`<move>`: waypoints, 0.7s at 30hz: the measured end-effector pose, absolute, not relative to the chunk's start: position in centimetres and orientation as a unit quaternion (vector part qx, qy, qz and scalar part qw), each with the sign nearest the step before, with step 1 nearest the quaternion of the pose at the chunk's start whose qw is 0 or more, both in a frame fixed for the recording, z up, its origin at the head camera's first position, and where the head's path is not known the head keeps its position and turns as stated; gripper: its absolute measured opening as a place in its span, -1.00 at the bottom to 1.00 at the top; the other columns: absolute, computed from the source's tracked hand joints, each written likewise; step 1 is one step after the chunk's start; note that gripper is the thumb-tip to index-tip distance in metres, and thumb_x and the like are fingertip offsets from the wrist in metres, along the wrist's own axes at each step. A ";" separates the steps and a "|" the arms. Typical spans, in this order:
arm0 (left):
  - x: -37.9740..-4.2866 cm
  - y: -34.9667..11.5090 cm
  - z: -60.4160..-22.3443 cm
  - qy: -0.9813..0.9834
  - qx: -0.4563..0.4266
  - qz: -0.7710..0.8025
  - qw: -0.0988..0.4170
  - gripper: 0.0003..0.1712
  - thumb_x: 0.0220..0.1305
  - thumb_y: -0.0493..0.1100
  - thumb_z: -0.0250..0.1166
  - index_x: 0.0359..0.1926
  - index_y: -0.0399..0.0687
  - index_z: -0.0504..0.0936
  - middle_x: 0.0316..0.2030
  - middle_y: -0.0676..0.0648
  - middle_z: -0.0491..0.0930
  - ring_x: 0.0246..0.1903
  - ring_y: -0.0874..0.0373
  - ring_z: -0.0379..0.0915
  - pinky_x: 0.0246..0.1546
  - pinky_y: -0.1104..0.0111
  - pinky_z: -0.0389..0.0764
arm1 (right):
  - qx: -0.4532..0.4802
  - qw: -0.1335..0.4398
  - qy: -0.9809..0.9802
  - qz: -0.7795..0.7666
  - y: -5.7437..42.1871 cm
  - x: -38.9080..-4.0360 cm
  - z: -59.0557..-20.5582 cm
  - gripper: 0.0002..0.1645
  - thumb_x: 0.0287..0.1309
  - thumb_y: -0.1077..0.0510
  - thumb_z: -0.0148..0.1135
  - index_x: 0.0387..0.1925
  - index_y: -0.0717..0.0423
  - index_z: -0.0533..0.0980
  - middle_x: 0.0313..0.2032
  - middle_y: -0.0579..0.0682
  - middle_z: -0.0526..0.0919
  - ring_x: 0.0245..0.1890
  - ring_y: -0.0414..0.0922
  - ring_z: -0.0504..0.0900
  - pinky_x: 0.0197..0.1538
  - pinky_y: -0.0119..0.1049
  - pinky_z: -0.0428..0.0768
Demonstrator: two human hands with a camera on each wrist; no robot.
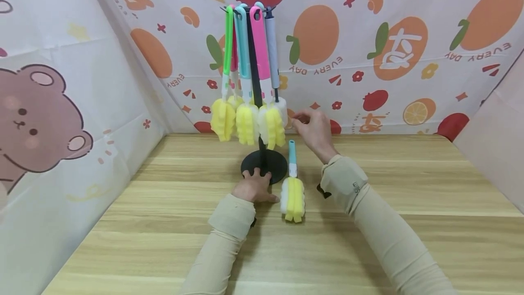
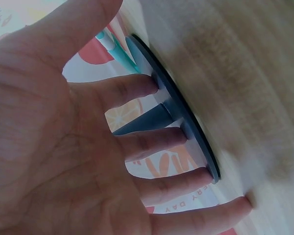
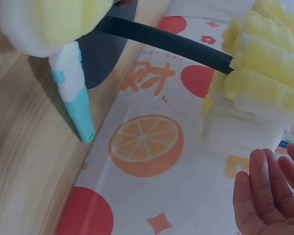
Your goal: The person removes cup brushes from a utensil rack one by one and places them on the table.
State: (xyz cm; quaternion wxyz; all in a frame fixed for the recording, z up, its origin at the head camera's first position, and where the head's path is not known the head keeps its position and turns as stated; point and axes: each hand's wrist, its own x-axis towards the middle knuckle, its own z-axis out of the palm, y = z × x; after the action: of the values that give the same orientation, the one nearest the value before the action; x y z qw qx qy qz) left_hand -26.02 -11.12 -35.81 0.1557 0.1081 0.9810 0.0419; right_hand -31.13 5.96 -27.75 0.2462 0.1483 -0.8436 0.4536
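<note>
Left fingers (image 1: 257, 172) on upright stand (image 1: 263, 155), lying brush (image 1: 293, 195), handle (image 1: 292, 150) toward backdrop (image 1: 352, 58)

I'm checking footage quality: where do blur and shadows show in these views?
Head: fairly sharp, soft shadow beside the right sleeve; left wrist: left hand dim, tabletop blurred; right wrist: shadow along the lying teal-handled brush.

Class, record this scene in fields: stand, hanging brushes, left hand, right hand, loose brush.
Stand: black, upright on wooden table
Hanging brushes: several, handles up, sponge heads down
Left hand: fingertips touching the stand's round base
Right hand: near a white sponge head, holding nothing
Loose brush: turquoise handle, yellow and white head; lies right of left hand
</note>
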 end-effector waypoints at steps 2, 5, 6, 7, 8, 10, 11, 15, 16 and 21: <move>-26.0 -11.1 -35.8 0.981 0.108 0.040 0.156 -0.11 0.02 0.28 0.25 0.31 0.01 0.20 0.24 -0.35 0.07 0.11 -0.37 -0.03 -0.14 -0.10 0.44 | 0.148 0.251 -0.835 0.467 5.9 -31.1 -27.4 -0.86 0.06 0.22 0.22 -0.33 0.20 0.60 -0.45 0.03 0.61 -0.48 -0.16 0.48 -0.36 -0.25 0.53; -26.0 -11.2 -35.8 0.981 0.109 0.038 0.156 -0.11 0.02 0.28 0.25 0.30 0.01 0.20 0.24 -0.35 0.07 0.10 -0.38 -0.03 -0.14 -0.10 0.44 | 0.145 0.255 -0.822 0.488 5.7 -31.0 -26.7 -0.83 0.07 0.20 0.22 -0.31 0.22 0.60 -0.41 0.04 0.61 -0.44 -0.15 0.48 -0.33 -0.24 0.53; -26.0 -11.2 -35.8 0.981 0.109 0.038 0.155 -0.11 0.02 0.27 0.25 0.30 0.01 0.20 0.24 -0.35 0.07 0.10 -0.38 -0.03 -0.14 -0.10 0.44 | 0.145 0.257 -0.818 0.493 5.6 -31.0 -26.4 -0.82 0.07 0.19 0.23 -0.30 0.22 0.60 -0.40 0.05 0.61 -0.42 -0.15 0.48 -0.31 -0.24 0.53; -26.1 -11.2 -35.8 0.981 0.108 0.039 0.154 -0.11 0.02 0.27 0.25 0.30 0.01 0.20 0.24 -0.35 0.07 0.10 -0.38 -0.03 -0.15 -0.10 0.44 | 0.144 0.259 -0.814 0.498 5.6 -30.9 -26.2 -0.82 0.07 0.19 0.23 -0.30 0.22 0.60 -0.39 0.04 0.61 -0.42 -0.15 0.48 -0.31 -0.25 0.53; -26.1 -11.2 -35.7 0.981 0.107 0.040 0.153 -0.11 0.02 0.28 0.25 0.30 0.01 0.20 0.24 -0.34 0.06 0.11 -0.38 -0.03 -0.15 -0.10 0.44 | 0.146 0.261 -0.811 0.503 5.5 -30.9 -26.0 -0.82 0.07 0.19 0.23 -0.30 0.22 0.60 -0.39 0.05 0.62 -0.43 -0.15 0.48 -0.32 -0.25 0.54; -26.1 -11.3 -35.7 0.982 0.106 0.041 0.152 -0.11 0.02 0.27 0.24 0.30 0.01 0.19 0.25 -0.34 0.06 0.11 -0.37 -0.03 -0.15 -0.10 0.44 | 0.147 0.266 -0.806 0.507 5.4 -30.8 -25.6 -0.82 0.07 0.19 0.23 -0.30 0.22 0.60 -0.39 0.05 0.62 -0.43 -0.16 0.49 -0.32 -0.26 0.55; -26.1 -11.3 -35.6 0.982 0.106 0.042 0.152 -0.11 0.02 0.27 0.24 0.31 0.01 0.19 0.25 -0.34 0.06 0.11 -0.37 -0.03 -0.15 -0.10 0.44 | 0.146 0.266 -0.804 0.511 5.4 -30.8 -25.5 -0.83 0.07 0.20 0.23 -0.29 0.21 0.60 -0.39 0.04 0.62 -0.43 -0.17 0.49 -0.31 -0.27 0.55; -26.2 -11.2 -35.7 0.982 0.106 0.041 0.154 -0.11 0.03 0.27 0.24 0.31 0.01 0.19 0.25 -0.33 0.07 0.10 -0.36 -0.02 -0.15 -0.09 0.45 | 0.143 0.269 -0.797 0.522 5.3 -30.8 -25.1 -0.83 0.07 0.19 0.23 -0.29 0.18 0.60 -0.37 0.02 0.62 -0.42 -0.20 0.49 -0.30 -0.30 0.55; -26.2 -11.2 -35.7 0.981 0.107 0.040 0.154 -0.11 0.03 0.27 0.24 0.31 0.01 0.19 0.25 -0.34 0.07 0.10 -0.36 -0.02 -0.15 -0.09 0.45 | 0.143 0.270 -0.795 0.524 5.3 -30.8 -25.1 -0.83 0.07 0.19 0.23 -0.28 0.17 0.60 -0.36 0.01 0.62 -0.41 -0.21 0.49 -0.29 -0.30 0.55; -26.2 -11.1 -35.9 0.981 0.112 0.040 0.154 -0.11 0.02 0.27 0.25 0.30 -0.01 0.20 0.24 -0.35 0.08 0.09 -0.38 -0.01 -0.16 -0.10 0.45 | 0.152 0.278 -0.784 0.534 5.1 -30.7 -24.8 -0.81 0.06 0.17 0.25 -0.28 0.19 0.60 -0.35 0.02 0.63 -0.41 -0.23 0.50 -0.25 -0.29 0.55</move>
State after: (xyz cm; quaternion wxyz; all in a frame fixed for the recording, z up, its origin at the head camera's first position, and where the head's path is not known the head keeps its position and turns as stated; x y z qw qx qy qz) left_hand -26.24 -11.09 -35.86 0.1539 0.1118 0.9809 0.0404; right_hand -30.68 5.14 -24.83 0.2780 0.1517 -0.7840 0.5339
